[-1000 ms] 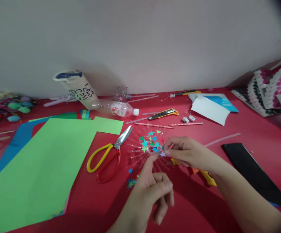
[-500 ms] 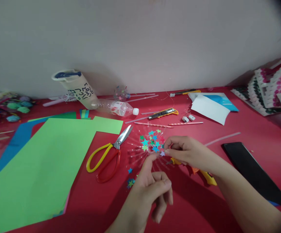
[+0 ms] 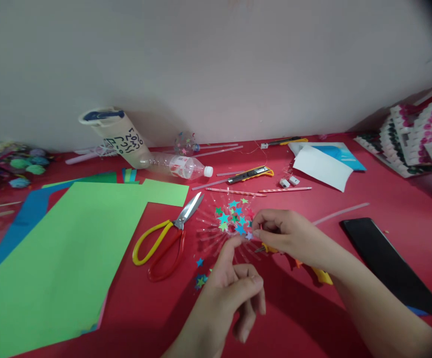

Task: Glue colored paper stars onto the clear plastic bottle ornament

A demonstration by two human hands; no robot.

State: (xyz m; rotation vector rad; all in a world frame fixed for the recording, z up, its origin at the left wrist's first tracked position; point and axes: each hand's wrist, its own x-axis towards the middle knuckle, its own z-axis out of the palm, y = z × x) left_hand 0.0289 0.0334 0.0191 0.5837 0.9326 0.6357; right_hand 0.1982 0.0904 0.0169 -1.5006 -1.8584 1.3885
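A clear plastic piece cut into radiating strips, covered with small coloured paper stars [image 3: 234, 220], lies on the red table [image 3: 350, 199]. My right hand [image 3: 285, 232] rests at its right edge, thumb and fingers pinched together on a small star there. My left hand [image 3: 231, 288] is just below it, index finger stretched out and touching the lower edge, the other fingers curled. A few loose stars [image 3: 201, 278] lie left of my left hand. A yellow and orange tool [image 3: 318, 273] lies under my right wrist, mostly hidden.
Yellow and red scissors [image 3: 163, 243] lie left of the star piece. Green and blue paper sheets [image 3: 59, 248] cover the left side. A plastic bottle [image 3: 178, 166], a utility knife [image 3: 251, 174], pink straws [image 3: 234, 192], white paper [image 3: 322, 169] and a black phone [image 3: 387, 263] lie around.
Hardly anything moved. My right hand shifted very slightly while pinching at the star piece; my left index finger stays on its lower edge.
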